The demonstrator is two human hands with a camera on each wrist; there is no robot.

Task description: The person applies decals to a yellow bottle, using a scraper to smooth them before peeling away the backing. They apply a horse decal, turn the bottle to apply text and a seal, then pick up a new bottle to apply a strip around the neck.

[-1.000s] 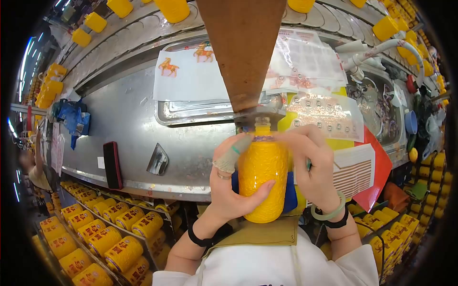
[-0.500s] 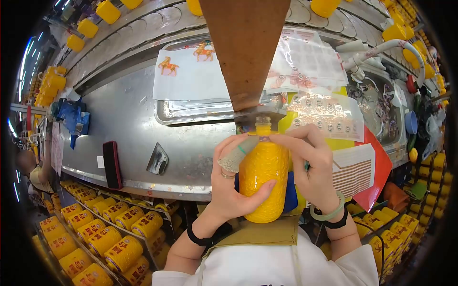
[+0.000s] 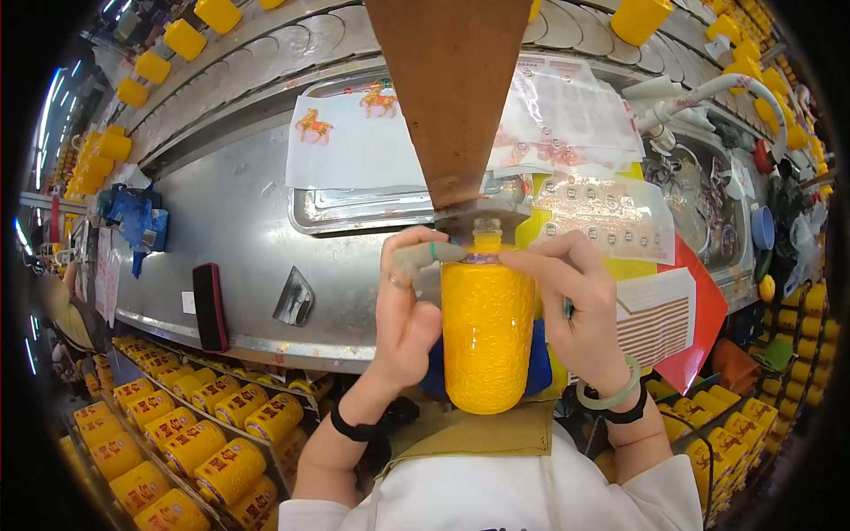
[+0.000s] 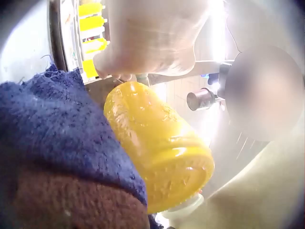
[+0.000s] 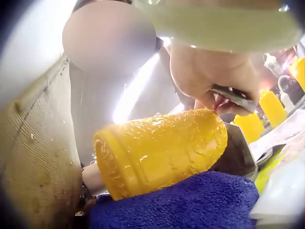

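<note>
A yellow embossed bottle point(image 3: 487, 341) with a clear glass mouth lies, base toward the person, on a blue towel point(image 5: 176, 205). Around its neck runs a narrow purple patterned band point(image 3: 482, 258). My left hand point(image 3: 403, 310) reaches along the bottle's left side, its covered fingertip pressing the band while the thumb stands off the body. That finger wears a pale finger cot point(image 3: 416, 258). From the other side my right hand point(image 3: 580, 310) touches the band with its index fingertip, the other fingers bent; a green bangle point(image 3: 611, 389) circles that wrist.
A brown post point(image 3: 452, 97) stands just beyond the bottle. Left on the metal table point(image 3: 230, 203) lie a phone point(image 3: 209, 305) and a metal scraper point(image 3: 292, 296). Sticker sheets point(image 3: 611, 212) lie to the right, near a sink point(image 3: 699, 203). Yellow bottles point(image 3: 230, 469) fill racks below.
My left hand has drawn its thumb and palm off the bottle's body and shifted left, keeping fingertips at the neck. The right hand stays at the neck. Bottles at the back have moved along.
</note>
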